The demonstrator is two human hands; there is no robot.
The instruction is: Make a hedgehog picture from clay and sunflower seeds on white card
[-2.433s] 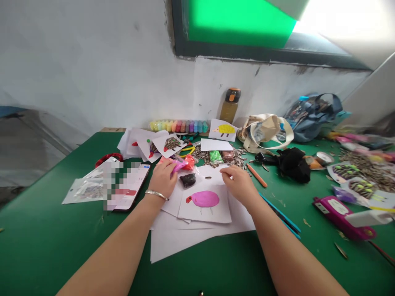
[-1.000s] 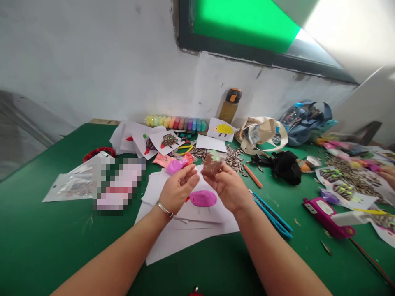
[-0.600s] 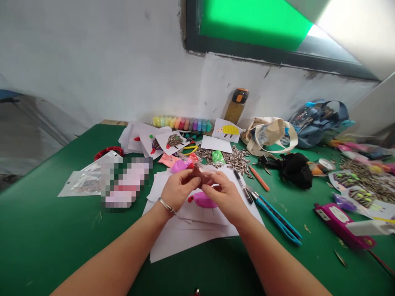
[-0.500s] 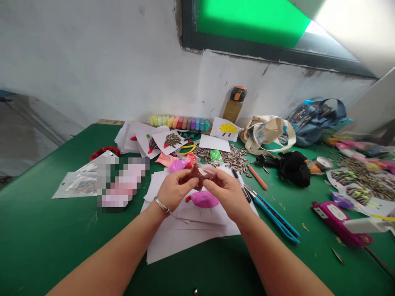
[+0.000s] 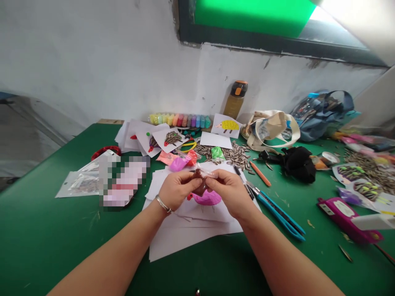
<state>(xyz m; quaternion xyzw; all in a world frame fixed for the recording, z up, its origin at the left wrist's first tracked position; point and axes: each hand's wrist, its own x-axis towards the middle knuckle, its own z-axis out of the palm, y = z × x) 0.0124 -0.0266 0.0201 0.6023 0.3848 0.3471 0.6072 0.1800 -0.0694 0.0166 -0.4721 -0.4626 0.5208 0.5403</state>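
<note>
Between my two hands is a small clear packet of brown modelling clay (image 5: pixel 200 187). My left hand (image 5: pixel 176 190), with a bracelet at the wrist, pinches the packet's left side. The fingers of my right hand (image 5: pixel 226 191) are closed on its clear plastic right side. Right below them lies a paper sheet (image 5: pixel 191 211) bearing a pink clay bird (image 5: pixel 209 198) with a red head and thin drawn legs; the packet and fingers cover part of it. More white paper (image 5: pixel 166 240) is stacked underneath.
Beyond my hands lie a pink clay packet (image 5: pixel 179 163), a green one (image 5: pixel 217 153) and scattered sunflower seeds (image 5: pixel 237 156). To the right are pens (image 5: pixel 247 186), an orange stick (image 5: pixel 261 174), a blue cutter-like tool (image 5: pixel 280 213) and a magenta glue gun (image 5: pixel 347 222). A bottle (image 5: pixel 235 100) stands by the wall.
My right fingers have shifted onto the packet's clear plastic end, and the brown clay now hangs lower and bunched near my left fingers. The whole view has turned slightly.
</note>
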